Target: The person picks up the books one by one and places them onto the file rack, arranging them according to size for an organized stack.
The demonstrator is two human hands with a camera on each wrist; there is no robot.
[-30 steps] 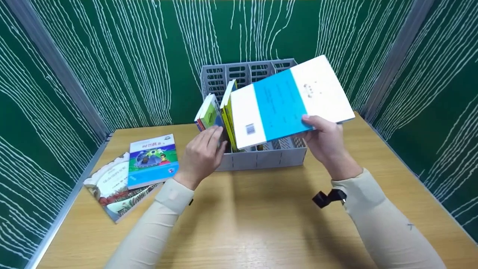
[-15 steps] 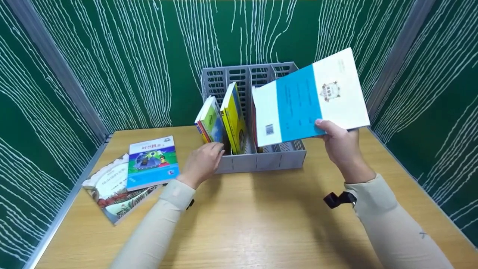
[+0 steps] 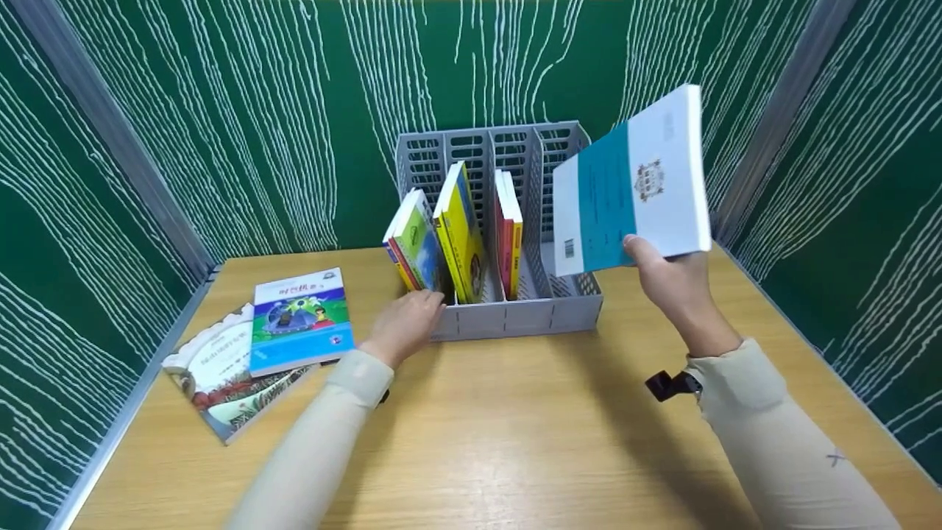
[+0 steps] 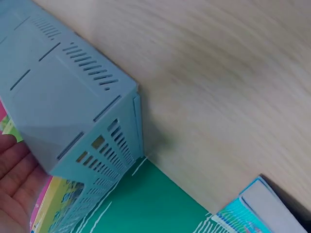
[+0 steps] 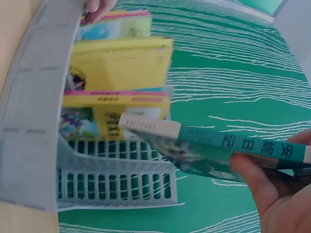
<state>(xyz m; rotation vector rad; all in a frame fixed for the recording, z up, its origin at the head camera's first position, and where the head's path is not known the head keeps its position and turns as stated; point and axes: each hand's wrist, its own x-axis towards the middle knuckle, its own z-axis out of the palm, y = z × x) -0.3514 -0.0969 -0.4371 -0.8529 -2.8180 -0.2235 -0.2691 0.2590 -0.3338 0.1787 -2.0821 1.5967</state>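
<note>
My right hand (image 3: 677, 294) grips a white-and-teal paperback book (image 3: 611, 191) by its lower edge, thumb on the cover facing me. The tilted book is in the air at the right end of the grey book rack (image 3: 530, 316). In the right wrist view, its teal spine (image 5: 214, 138) shows printed characters. My left hand (image 3: 408, 324) holds the rack's front left corner, fingers over the rim; its thumb is hidden. Inside the rack stand green-covered books (image 3: 413, 239), yellow books (image 3: 460, 235) and a red-and-yellow pair (image 3: 508, 235), each group in its own compartment.
Left of the rack, a blue comic-style book (image 3: 300, 320) overlaps a pale illustrated book (image 3: 228, 368) on the wooden table (image 3: 500, 427). Green walls (image 3: 257, 110) with white streaks enclose the table at the back and both sides.
My right hand has carried the white-and-teal book rightward and turned it, uncovering the red-and-yellow books. My left hand has lowered from beside the green-covered books to the rack's front left rim.
</note>
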